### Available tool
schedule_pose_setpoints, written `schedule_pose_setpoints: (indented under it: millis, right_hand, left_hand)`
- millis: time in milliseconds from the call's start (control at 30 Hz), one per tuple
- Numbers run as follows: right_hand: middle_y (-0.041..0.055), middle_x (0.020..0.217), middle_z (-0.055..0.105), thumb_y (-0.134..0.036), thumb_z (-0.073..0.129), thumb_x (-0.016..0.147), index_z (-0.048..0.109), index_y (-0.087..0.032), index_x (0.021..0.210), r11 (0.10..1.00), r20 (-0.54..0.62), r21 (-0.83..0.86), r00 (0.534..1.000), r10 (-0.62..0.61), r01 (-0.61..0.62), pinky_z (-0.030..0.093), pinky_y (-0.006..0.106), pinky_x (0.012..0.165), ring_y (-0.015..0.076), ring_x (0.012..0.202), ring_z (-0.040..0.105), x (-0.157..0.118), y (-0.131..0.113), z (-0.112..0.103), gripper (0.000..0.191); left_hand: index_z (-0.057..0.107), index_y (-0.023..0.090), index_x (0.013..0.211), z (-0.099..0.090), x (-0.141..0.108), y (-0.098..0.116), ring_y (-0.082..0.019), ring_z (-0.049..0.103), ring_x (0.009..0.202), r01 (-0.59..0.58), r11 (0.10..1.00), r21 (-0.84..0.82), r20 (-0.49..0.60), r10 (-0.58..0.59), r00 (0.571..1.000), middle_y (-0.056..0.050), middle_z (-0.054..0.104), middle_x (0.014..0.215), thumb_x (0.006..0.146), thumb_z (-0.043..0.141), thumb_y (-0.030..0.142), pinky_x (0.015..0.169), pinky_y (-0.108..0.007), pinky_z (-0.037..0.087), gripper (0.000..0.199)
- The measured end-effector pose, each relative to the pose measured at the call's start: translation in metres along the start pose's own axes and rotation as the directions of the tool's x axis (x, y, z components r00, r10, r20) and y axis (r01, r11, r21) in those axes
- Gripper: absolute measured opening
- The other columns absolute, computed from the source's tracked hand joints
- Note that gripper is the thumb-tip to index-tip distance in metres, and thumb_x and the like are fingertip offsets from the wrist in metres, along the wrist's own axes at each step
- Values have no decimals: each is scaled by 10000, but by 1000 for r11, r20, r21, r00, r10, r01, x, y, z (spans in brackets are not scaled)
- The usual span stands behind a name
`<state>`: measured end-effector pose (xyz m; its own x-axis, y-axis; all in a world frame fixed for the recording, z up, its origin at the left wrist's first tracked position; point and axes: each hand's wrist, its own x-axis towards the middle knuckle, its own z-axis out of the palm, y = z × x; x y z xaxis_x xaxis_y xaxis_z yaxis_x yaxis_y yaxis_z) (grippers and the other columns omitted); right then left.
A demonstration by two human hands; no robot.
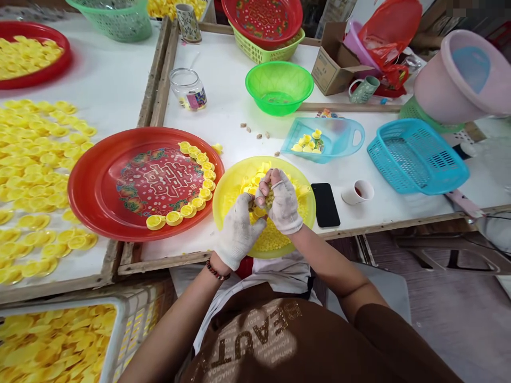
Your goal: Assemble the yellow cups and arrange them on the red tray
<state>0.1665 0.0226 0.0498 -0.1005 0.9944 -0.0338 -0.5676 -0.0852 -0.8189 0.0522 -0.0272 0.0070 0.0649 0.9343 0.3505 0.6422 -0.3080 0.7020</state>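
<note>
The left hand (238, 232) and right hand (281, 202), in worn cotton gloves, curl closed, pinching small yellow plastic caps (251, 186) above a yellow plastic bowl (235, 170). The caps look light, stiff and slick, best taken by their rims.

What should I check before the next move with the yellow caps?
1. Gloves: ok. The left hand and right hand both wear white gloves.
2. Yellow bowl: ok. A heap of caps lies in it.
3. Row of caps on the red tray: ok. They curve along the tray's edge.
4. Stray cap: not ok. It sits off the tray, by its rim.
5. What the hands hold: cannot tell. The fingers hide it.
6. Phone: ok. It lies flat beside the bowl.
</note>
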Motion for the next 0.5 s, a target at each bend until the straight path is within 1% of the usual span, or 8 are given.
schedule_pose_setpoints:
  millis: [67,167,267,367,500]
  right_hand:
    - [-60,656,465,-584,643,926,508,-237,809,1000,5,-3,1000,-24,24,409,228,449,88,493,478,0,1,-2,391]
    - [-61,660,463,-596,655,913,502,-240,817,1000,-11,-6,1000,-3,3,412,232,447,90,497,476,1,0,-4,399]
    - [-65,653,461,-593,674,904,494,-237,817,999,-24,32,999,32,-31,398,222,449,84,497,478,2,-2,-6,408]
    - [-66,649,460,-595,676,903,496,-234,811,998,-19,51,1000,23,-22,401,223,456,83,495,485,2,-1,-6,413]
    - [-60,644,469,-619,665,900,501,-237,794,999,-5,-28,1000,-22,21,433,243,471,97,504,497,0,3,-6,429]
  left_hand:
    - [476,204,1114,1,-1,-1,-247,702,939,-20,1000,10,-8,20,1000,-83,669,1026,770,673,146,818,-370,578,401]
    - [471,203,1128,0,-1,-1,-251,697,949,-39,999,14,-11,39,999,-90,670,1049,760,668,131,839,-386,581,424]
    - [465,204,1136,-2,-1,1,-259,697,981,-33,999,4,5,33,999,-96,672,1062,772,660,132,860,-399,581,419]
    - [462,204,1134,-5,-1,3,-263,698,1001,-21,1000,-2,24,21,1000,-101,675,1062,784,652,132,871,-404,581,405]
    - [466,206,1084,-5,0,4,-256,697,972,-23,1000,-4,25,24,999,-97,670,1058,758,654,107,861,-403,582,389]
